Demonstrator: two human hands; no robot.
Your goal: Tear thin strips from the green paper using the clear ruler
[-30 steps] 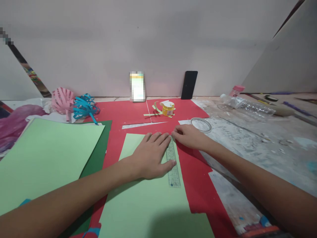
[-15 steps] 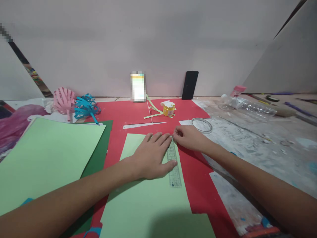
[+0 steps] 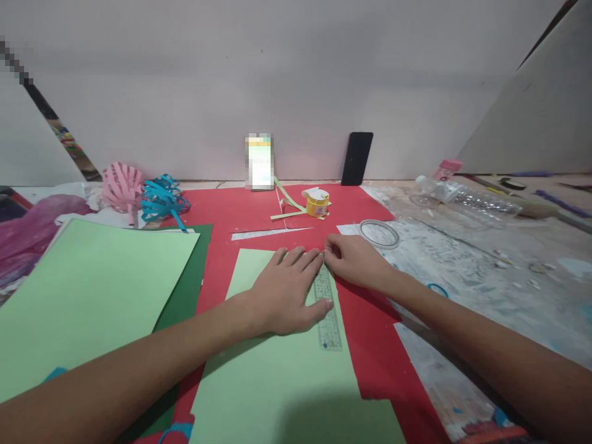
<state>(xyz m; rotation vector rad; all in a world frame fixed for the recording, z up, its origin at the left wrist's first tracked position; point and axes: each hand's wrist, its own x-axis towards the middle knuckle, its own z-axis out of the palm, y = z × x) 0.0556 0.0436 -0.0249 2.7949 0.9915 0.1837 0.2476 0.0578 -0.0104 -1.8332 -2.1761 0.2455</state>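
Note:
My left hand (image 3: 289,293) lies flat with fingers spread on a light green paper sheet (image 3: 259,382). Its fingers and thumb press a clear plastic ruler (image 3: 327,327) along the sheet's right edge. At the ruler's far end, my right hand (image 3: 354,259) is closed, thumb and finger pinched together at the paper's top right corner. What the pinch holds, if anything, is hidden. Under the green sheet lies red paper (image 3: 370,345). The sheet's right edge has a step in it near the front.
A yellow jar (image 3: 317,203) stands beyond my hands by thin paper strips. A tape roll (image 3: 379,234) lies to the right, near a plastic bottle (image 3: 467,196). Two phones (image 3: 357,158) lean on the wall. Pink (image 3: 123,185) and blue (image 3: 164,197) paper pompoms sit left, behind stacked green paper (image 3: 106,283).
The whole view has shifted very slightly. Both hands and the ruler keep their places on the green sheet.

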